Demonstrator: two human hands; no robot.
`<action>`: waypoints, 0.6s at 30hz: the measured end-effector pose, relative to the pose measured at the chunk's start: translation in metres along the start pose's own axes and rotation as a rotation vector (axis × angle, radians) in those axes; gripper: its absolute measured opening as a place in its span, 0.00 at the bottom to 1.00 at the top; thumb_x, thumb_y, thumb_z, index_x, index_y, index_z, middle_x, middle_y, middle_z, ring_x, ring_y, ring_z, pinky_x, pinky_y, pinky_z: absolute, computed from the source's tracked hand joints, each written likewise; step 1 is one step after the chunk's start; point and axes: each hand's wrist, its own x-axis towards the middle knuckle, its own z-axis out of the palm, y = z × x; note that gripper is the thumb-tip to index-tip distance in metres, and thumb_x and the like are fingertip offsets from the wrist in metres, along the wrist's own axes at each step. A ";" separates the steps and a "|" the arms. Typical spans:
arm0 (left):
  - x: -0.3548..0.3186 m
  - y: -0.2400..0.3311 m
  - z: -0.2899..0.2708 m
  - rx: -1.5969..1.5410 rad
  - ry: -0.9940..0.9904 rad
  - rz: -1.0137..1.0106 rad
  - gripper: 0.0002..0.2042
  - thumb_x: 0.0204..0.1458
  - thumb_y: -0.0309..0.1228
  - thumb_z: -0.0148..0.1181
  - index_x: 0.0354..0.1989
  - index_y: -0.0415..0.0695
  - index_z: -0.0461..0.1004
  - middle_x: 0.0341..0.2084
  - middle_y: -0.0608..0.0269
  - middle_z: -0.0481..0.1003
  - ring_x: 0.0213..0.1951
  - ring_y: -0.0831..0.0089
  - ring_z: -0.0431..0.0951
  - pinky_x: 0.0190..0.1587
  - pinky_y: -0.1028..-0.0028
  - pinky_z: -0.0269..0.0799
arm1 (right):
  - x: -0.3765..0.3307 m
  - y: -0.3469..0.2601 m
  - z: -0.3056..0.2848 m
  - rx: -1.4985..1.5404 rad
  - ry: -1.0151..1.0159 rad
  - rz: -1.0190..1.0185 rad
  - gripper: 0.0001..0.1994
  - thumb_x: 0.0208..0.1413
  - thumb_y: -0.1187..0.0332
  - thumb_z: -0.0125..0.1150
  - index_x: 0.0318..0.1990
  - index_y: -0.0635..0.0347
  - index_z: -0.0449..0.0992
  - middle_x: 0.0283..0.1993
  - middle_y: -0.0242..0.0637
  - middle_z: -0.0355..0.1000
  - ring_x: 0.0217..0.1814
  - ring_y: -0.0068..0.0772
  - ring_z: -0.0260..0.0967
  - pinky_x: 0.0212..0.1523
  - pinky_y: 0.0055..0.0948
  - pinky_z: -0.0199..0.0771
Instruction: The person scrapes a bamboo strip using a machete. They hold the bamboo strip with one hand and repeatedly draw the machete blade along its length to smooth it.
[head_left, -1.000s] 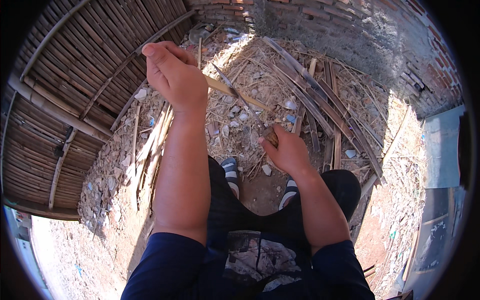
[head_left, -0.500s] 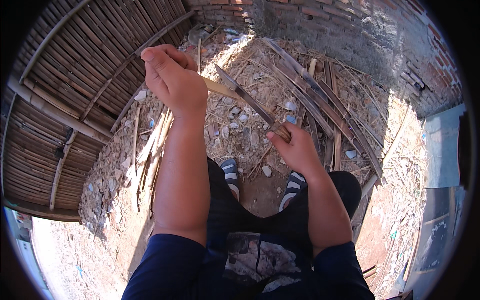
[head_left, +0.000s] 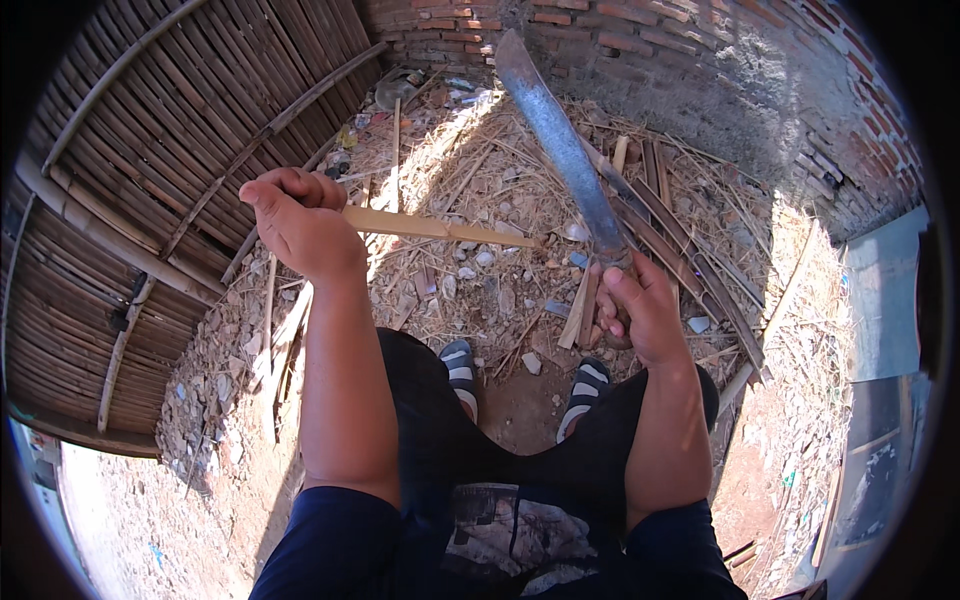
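My left hand (head_left: 300, 222) is closed around one end of a pale bamboo stick (head_left: 440, 229). The stick runs to the right from my fist, roughly level above the ground. My right hand (head_left: 640, 305) grips the handle of a long metal machete (head_left: 555, 130). Its blade points up and away from me, above the far end of the stick and not touching it. My two feet in grey striped sandals (head_left: 462, 368) rest on the dirt between my knees.
A woven bamboo panel (head_left: 130, 200) fills the left side. A brick wall (head_left: 700, 60) stands at the back. Split bamboo strips (head_left: 680, 240), shavings and stones litter the ground ahead. A dark board (head_left: 880, 460) lies at the right.
My right hand has lifted the machete from low among the strips so the blade now stands raised. My left hand with the stick has come lower and nearer.
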 end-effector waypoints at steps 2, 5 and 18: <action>-0.001 0.000 -0.002 -0.014 -0.008 0.008 0.27 0.65 0.58 0.38 0.26 0.45 0.58 0.17 0.68 0.55 0.18 0.77 0.51 0.23 0.73 0.49 | 0.000 0.003 -0.004 -0.021 -0.040 -0.004 0.14 0.61 0.62 0.61 0.46 0.64 0.72 0.24 0.27 0.64 0.20 0.15 0.58 0.21 0.18 0.59; -0.002 0.003 0.001 -0.017 -0.035 0.018 0.28 0.64 0.59 0.39 0.26 0.44 0.59 0.17 0.68 0.55 0.18 0.77 0.51 0.23 0.73 0.49 | 0.000 0.011 -0.004 -0.277 -0.016 -0.183 0.18 0.58 0.63 0.64 0.50 0.66 0.71 0.28 0.28 0.68 0.26 0.16 0.63 0.28 0.21 0.64; -0.011 0.005 0.011 0.014 -0.022 0.007 0.26 0.65 0.57 0.38 0.27 0.44 0.59 0.20 0.68 0.57 0.20 0.76 0.53 0.25 0.72 0.52 | 0.001 0.013 0.017 0.783 -0.221 -0.007 0.29 0.66 0.39 0.42 0.52 0.59 0.67 0.25 0.27 0.62 0.19 0.20 0.60 0.33 0.33 0.74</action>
